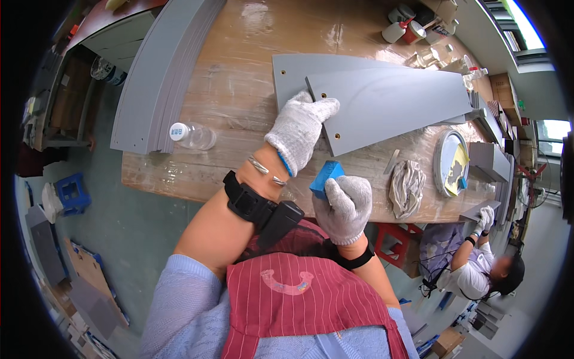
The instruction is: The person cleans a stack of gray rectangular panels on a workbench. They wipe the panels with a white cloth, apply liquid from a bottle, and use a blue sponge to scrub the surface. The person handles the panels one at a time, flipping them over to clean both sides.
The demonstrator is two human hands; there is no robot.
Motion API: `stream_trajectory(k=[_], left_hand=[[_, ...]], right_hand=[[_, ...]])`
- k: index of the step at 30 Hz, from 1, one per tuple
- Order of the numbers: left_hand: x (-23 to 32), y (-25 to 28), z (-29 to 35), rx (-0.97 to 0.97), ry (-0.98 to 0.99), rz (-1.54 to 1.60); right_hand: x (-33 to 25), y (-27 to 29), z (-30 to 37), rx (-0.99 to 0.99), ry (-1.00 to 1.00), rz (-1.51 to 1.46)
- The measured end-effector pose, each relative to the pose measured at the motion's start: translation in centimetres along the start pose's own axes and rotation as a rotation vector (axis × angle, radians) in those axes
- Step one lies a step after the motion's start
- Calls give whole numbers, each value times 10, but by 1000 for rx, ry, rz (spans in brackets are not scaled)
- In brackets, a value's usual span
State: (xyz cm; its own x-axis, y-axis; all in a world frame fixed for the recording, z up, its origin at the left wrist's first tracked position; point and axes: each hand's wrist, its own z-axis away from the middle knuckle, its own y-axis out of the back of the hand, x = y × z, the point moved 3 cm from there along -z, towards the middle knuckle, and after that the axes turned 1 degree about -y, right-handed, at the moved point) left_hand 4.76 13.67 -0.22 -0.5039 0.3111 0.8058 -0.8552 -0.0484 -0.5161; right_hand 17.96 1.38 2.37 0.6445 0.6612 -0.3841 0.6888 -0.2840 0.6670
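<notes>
My left hand [301, 125], in a white knit glove, grips the left end of a grey panel [394, 105]. This upper panel has small brass-coloured holes near that end and lies askew on another grey panel [291, 64]. My right hand [345, 208], also gloved, is closed around a blue block [326, 178] that looks like a sanding sponge. It is held close to my body, just off the table's near edge and apart from the panels. The fingertips of my left hand are partly hidden at the panel's edge.
A plastic-covered table [239, 78] bears a stack of long grey boards [161, 78], a clear bottle [194, 136], a crumpled rag [407, 189] and a round lid [449, 164] with a yellow sheet. Bottles and cans [412, 31] stand behind. A co-worker [472, 263] handles a board at right.
</notes>
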Motion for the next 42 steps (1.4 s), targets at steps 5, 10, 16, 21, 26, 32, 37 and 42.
stream_trajectory(k=[5,10,16,21,26,32,37,42], left_hand=[[2,0,3,13,23,58],[-2,4,-1,9,16,-29],[3,2,4,8,-4,-2],[-1,6,1,-1,36,56],[9,-4,8,-8,98,52],[17,-9,10,-6,117,97],[15,-9,8,39,99,61],[17,-1,12,79,84,25]], right_hand=[[-1,0,-6,-41,9,-28],[1,6,-6,-56,12,-38],[5,-1,-1,-7,19,-74],[6,-2,-4,-15,11,-85],[23,7,15,-83,-38,-105],[89,72,34,141,-268,0],[196,151,87,371,-663,229],[307,206,145,385,-827,501]])
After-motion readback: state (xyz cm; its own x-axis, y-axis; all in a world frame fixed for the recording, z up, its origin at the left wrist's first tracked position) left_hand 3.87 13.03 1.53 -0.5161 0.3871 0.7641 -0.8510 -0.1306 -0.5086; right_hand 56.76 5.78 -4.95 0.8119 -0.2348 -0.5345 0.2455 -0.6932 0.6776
